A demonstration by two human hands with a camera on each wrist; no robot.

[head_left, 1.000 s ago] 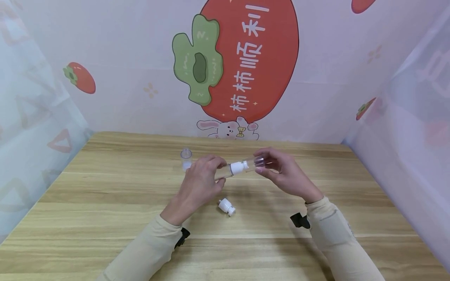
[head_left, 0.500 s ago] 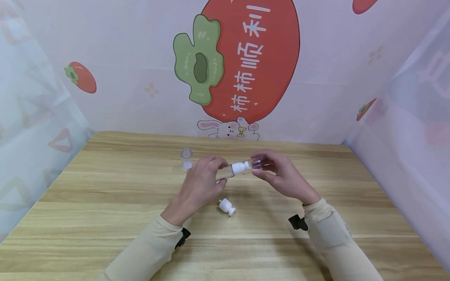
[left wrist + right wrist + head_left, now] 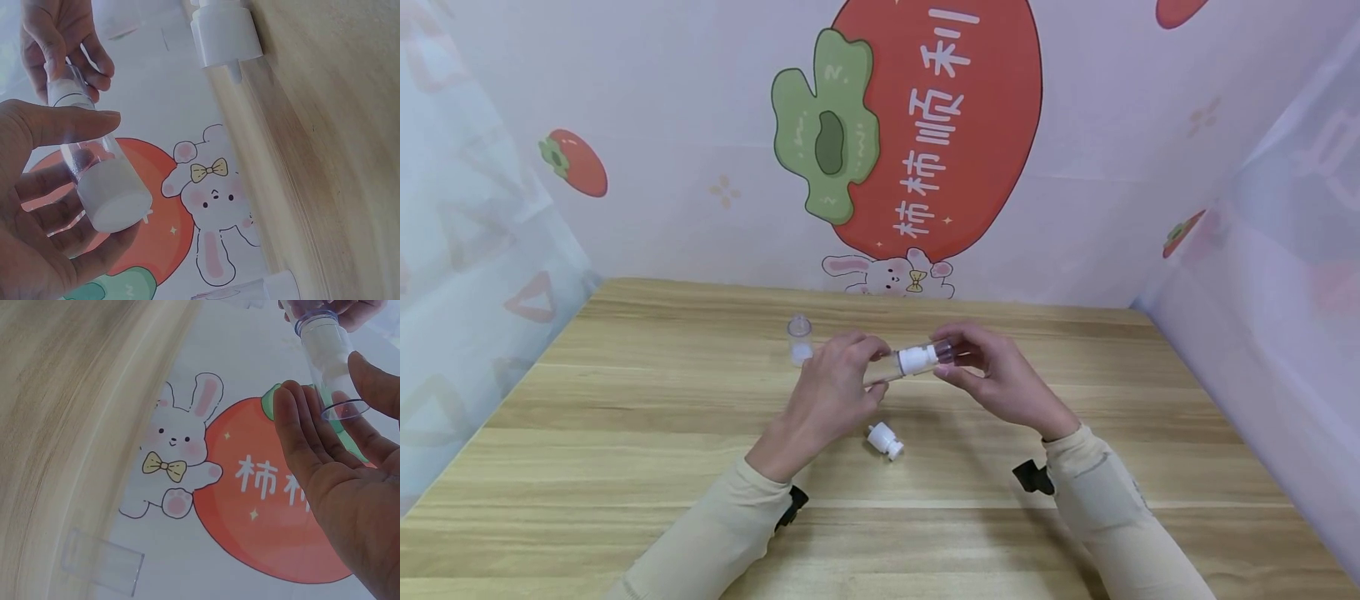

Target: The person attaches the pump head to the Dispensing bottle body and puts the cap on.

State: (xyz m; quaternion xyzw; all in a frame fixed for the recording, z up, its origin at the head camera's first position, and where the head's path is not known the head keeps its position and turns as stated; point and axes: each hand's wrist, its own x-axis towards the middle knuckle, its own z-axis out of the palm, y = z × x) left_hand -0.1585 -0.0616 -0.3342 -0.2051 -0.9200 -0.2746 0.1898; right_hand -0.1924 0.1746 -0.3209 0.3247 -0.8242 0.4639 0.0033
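In the head view my left hand (image 3: 831, 385) grips a small clear pump bottle (image 3: 882, 370), held tilted above the table. A white pump top (image 3: 917, 359) sits on its neck. My right hand (image 3: 1003, 379) pinches a clear cap (image 3: 945, 351), which surrounds the pump. The right wrist view shows this cap (image 3: 331, 384) between thumb and fingers, its open-looking rim against the bottle's collar. The bottle's white base (image 3: 115, 197) faces the left wrist camera. Another white pump top (image 3: 885, 441) lies on its side on the table, below the hands.
A second clear bottle (image 3: 800, 340) with a white base stands behind my left hand. Another clear, tube-like piece (image 3: 103, 562) lies at the lower left of the right wrist view. The wooden table (image 3: 625, 433) meets printed cloth walls (image 3: 700, 225) at the back and sides.
My right hand has moved left and slightly down, and the clear cap has slid further over the white pump top. My left hand and the loose pump top stay almost where they were.
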